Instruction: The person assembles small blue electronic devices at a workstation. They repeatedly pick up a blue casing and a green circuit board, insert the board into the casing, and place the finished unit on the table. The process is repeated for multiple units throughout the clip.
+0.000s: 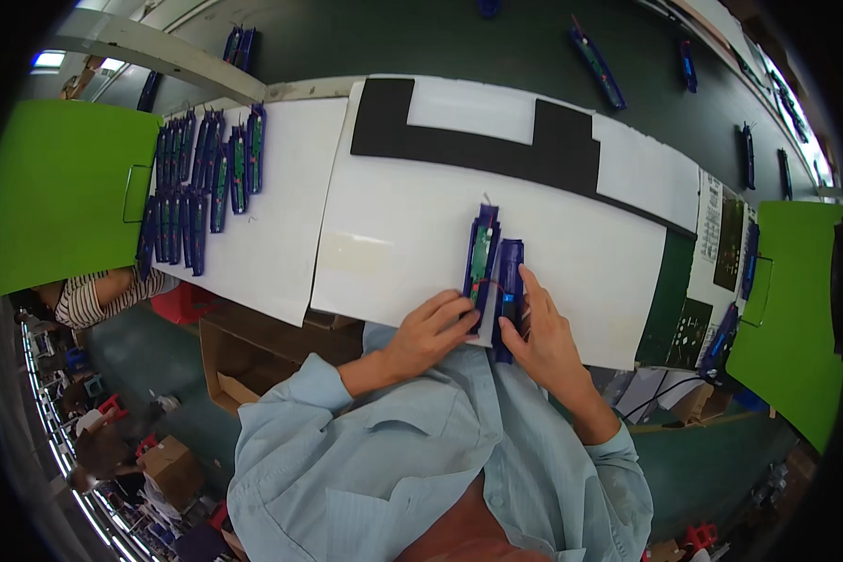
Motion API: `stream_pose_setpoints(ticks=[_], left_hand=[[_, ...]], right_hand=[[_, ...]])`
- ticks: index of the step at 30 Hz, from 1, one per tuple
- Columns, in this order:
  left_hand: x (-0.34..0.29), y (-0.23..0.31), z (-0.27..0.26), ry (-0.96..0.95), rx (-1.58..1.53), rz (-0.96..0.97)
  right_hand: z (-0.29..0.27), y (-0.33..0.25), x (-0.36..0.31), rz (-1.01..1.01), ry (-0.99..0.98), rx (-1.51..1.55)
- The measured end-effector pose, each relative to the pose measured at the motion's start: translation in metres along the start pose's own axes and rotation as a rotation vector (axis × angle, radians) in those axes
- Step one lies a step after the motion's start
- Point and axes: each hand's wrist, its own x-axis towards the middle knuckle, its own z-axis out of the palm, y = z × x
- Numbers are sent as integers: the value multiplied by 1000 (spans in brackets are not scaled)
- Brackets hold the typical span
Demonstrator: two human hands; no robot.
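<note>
1. From my remote seat, I find the unit in hand near the middle of the frame, on the white tabletop [393, 281]: a dark blue shell with a green circuit board [480, 248], and a plain blue shell [510, 258] just to its right.
2. I see the left hand [429, 334] at the lower end of the board-carrying shell, fingers bent and tips touching it. How firm that grip is, I cannot tell.
3. I see the right hand [546, 339] partly spread, thumb over the plain shell and fingers along its right edge. Whether this grip pinches it, I cannot tell.
4. As I judge it, this unit is partway along: the board already lies in its shell, while the two shells are unjoined. A thin red wire [498, 285] seems to run between them.
5. At the upper left of the frame, I see rows of similar units [220, 187], many with green boards showing, so I take those as unclosed too.
6. More blue pieces [596, 67] lie on the dark surface [393, 42] along the top of the frame; their stage I cannot tell.
</note>
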Motion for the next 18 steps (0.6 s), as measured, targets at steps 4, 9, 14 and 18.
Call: stream_pose_setpoints(ticks=[4, 9, 14, 18], left_hand=[[44, -5, -34, 77, 39, 37], [162, -86, -71, 140, 159, 36], [244, -210, -60, 87, 358, -125], [271, -218, -57, 351, 354, -128]], right_hand=[[-53, -27, 45, -43, -111, 71], [-100, -32, 209, -107, -172, 0], [-83, -11, 381, -42, -108, 190], [-77, 5, 463, -192, 358, -408]])
